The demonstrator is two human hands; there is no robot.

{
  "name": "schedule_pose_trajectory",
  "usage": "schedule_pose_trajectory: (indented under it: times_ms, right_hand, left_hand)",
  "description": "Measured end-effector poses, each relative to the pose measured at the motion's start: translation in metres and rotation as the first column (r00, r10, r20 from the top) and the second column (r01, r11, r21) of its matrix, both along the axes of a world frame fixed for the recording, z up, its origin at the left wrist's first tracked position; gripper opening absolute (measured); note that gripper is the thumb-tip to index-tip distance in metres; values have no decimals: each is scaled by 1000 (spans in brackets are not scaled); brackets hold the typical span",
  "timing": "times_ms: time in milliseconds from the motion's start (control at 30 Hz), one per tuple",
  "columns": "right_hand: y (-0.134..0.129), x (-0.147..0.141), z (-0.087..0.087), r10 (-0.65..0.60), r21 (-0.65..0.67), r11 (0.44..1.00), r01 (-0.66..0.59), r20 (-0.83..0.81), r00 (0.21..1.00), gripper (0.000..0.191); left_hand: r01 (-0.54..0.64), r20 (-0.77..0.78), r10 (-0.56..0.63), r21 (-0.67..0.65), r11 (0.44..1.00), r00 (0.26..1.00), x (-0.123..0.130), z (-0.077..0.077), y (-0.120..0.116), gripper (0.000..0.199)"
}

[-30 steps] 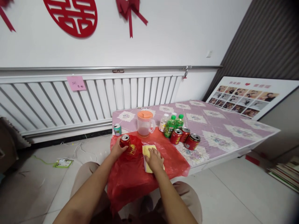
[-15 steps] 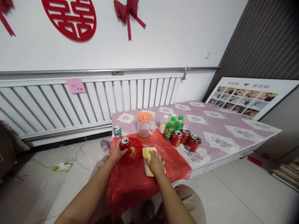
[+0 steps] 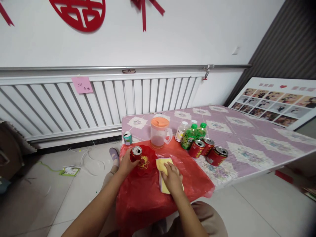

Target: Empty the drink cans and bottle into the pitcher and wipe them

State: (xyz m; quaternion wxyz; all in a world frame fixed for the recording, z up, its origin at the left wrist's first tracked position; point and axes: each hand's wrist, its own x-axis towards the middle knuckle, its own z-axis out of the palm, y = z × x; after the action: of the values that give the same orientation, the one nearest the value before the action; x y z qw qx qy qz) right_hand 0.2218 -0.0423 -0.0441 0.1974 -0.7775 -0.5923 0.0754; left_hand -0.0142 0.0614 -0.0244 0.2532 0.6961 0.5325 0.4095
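Note:
My left hand (image 3: 128, 164) is closed around an opened red drink can (image 3: 137, 151), which stands upright at the left side of a red scalloped plate (image 3: 146, 167) with a yellow print. Whether the can's base touches the plate is hidden. A folded yellow cloth (image 3: 164, 188) lies just right of the plate on a red plastic sheet (image 3: 140, 200). My right hand (image 3: 172, 174) presses on this cloth from above, its fingers curled over it. Behind the plate stands a clear pitcher (image 3: 158, 135) with an orange lid and a little amber liquid at the bottom.
Right of the pitcher, several bottles (image 3: 189, 136) with green or white caps stand beside red cans (image 3: 197, 148). A teal can (image 3: 127, 138) is at the left table edge. A floral cloth covers the table (image 3: 222, 115), with a radiator (image 3: 103, 105) behind.
The view has turned slightly left and down, so the table things appear farther right. Both hands keep their places on the can and the yellow cloth.

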Motion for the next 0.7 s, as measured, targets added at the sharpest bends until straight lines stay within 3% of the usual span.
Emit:
schedule_pose_trajectory:
  times_ms: [267, 400, 500, 600, 700]
  right_hand:
    - [4, 16, -22, 107, 281, 959, -44, -214, 971, 40]
    - [1, 25, -21, 126, 403, 914, 38, -372, 920, 40]
    - [-5, 29, -3, 87, 459, 874, 158, -469, 879, 42]
    - [-10, 32, 28, 59, 477, 842, 252, -545, 836, 43]
    - [-8, 34, 57, 60, 416, 870, 264, -621, 781, 43]
  left_hand:
    - [16, 6, -16, 42, 999, 1000, 6, 5, -8, 71]
    - [79, 34, -80, 30, 996, 996, 17, 3, -10, 67]
    - [62, 19, -62, 11, 998, 998, 23, 2, -12, 66]
    - [59, 1, -59, -20, 998, 998, 26, 2, -15, 66]
    - [46, -20, -48, -67, 997, 999, 27, 2, -17, 66]
